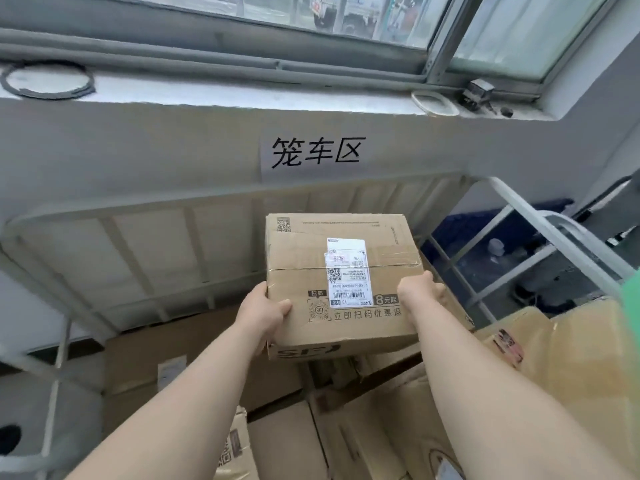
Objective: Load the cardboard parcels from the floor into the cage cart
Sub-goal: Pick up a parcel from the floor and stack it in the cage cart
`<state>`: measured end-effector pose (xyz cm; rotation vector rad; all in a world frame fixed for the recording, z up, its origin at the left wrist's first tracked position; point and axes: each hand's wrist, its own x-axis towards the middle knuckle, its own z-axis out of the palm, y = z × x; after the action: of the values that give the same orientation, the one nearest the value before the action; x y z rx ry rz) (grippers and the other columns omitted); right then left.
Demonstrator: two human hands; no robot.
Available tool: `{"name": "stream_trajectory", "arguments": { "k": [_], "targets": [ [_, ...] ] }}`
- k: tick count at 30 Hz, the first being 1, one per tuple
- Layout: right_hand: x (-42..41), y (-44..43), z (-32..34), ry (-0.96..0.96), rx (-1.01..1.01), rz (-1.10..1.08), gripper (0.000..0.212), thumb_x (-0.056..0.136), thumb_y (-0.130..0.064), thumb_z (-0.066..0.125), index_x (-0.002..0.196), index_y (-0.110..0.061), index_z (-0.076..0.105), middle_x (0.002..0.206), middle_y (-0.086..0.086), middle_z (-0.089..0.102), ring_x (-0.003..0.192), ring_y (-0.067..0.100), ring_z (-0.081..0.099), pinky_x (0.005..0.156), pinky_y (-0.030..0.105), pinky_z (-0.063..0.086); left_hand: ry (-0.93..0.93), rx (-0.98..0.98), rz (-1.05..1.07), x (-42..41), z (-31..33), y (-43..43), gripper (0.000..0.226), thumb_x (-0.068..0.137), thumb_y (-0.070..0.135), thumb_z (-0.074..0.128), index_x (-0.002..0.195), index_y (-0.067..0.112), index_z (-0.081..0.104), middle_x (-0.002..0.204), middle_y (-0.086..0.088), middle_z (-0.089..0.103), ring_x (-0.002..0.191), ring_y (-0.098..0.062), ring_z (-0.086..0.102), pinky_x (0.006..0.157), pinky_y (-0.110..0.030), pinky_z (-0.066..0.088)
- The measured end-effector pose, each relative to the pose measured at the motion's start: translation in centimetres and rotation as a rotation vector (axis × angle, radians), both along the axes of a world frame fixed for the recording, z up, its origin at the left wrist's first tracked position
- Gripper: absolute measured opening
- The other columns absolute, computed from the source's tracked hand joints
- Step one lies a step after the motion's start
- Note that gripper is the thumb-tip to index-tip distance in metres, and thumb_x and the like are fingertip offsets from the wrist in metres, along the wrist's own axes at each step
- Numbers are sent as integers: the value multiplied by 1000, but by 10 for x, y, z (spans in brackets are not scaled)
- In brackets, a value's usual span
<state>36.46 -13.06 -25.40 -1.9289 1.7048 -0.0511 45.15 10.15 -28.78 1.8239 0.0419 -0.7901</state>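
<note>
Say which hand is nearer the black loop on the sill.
Left. The left hand grips the left edge of the box, below and right of the loop; the right hand grips the right edge, farther right still.

Both arms outstretched, left hand and right hand gripping opposite sides of the parcel
</note>
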Motion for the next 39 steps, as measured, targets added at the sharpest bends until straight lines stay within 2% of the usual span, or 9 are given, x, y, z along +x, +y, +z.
{"name": "stream_trajectory", "arguments": {
  "k": [6,13,17,20,23,25,29,34,39],
  "targets": [
    [14,-42,-38,122,-22,-22,63,95,-19,44,152,-18,18,155,12,25,140,33,24,116,53,22,7,-9,-110,16,-38,-52,24,92,11,56,110,26,55,104,4,66,97,-18,64,87,-36,54],
    [18,-52,-65,168,-45,-28,67,93,-19,48,152,-19,17,156,13,20,142,33,19,118,53,19,-77,-38,-237,26,-52,-68,45,95,27,53,140,29,44,128,5,59,113,-20,59,99,-42,49],
    [12,-35,-71,99,-80,17,57,95,-23,45,149,-22,27,158,8,16,145,31,15,119,51,20,-38,-56,-308,21,-43,-55,46,98,27,47,143,31,42,135,8,55,120,-16,54,105,-41,44],
    [10,-11,-67,-3,-97,111,44,97,-27,43,141,-20,45,152,8,34,138,31,33,113,51,33,-10,-20,-344,14,-31,-26,49,98,31,45,147,29,39,146,7,47,130,-14,47,109,-36,39],
    [7,28,-52,-162,-129,207,38,98,-26,51,135,-18,55,142,6,48,128,29,46,109,45,39,-105,98,-222,5,-15,18,49,101,32,45,148,23,39,146,5,46,130,-14,46,93,-19,37],
    [-3,62,-39,-247,-144,274,43,98,-28,54,139,-17,53,145,3,47,133,25,43,112,42,37,-165,196,-132,-6,-7,58,49,100,35,46,146,22,41,144,3,49,125,-17,51,86,-20,44],
    [-39,133,-23,-333,-170,439,35,96,-31,57,128,-18,61,134,1,54,127,20,46,105,37,39,-192,362,87,-42,-8,141,54,96,33,52,146,16,40,142,-5,51,128,-22,49,106,-35,37],
    [-95,210,-46,-204,64,626,34,92,-37,63,121,-19,66,122,2,61,116,22,56,99,41,48,-26,607,211,-116,-28,239,65,93,33,54,147,7,30,150,-12,37,130,-34,45,105,-43,39],
    [-149,257,-82,125,518,647,62,89,-39,68,141,-11,49,142,7,53,129,24,51,106,37,42,329,718,295,-187,-74,297,66,87,32,64,134,-6,37,137,-26,46,123,-40,48,99,-38,42]
  ]
}}
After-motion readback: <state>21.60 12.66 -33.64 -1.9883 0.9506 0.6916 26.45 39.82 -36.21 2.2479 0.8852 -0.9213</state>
